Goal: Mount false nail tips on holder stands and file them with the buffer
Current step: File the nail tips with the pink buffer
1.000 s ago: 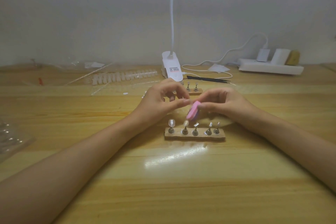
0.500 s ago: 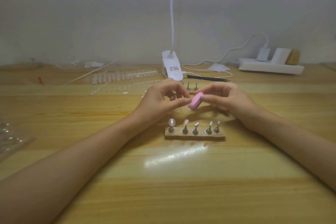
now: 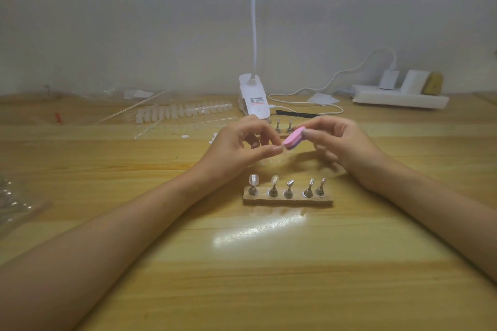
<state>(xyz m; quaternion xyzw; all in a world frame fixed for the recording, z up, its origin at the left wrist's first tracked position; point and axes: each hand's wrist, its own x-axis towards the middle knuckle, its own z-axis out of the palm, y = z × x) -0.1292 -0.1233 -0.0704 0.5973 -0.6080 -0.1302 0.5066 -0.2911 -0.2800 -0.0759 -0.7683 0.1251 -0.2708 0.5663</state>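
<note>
R grip [image 3: 341,145] pinches pink buffer [image 3: 294,137] up top, L grip [image 3: 236,148] pinches nail tip [image 3: 285,150] under it

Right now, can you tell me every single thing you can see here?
buffer: one, pink, in the right hand
pinched nail tip: one, clear, hard to see, at the left fingertips
stand block: one, wooden, five metal stands, in front of the hands
mounted nail tips: two, clear, on the block's two leftmost stands
far stands: two visible, metal, behind the hands
nail tip strip: one, whitish, back left
lamp clip: one, white, back centre
power strip: one, white, back right
table: one, wooden
left hand: pinches the tip
right hand: holds the buffer
</note>
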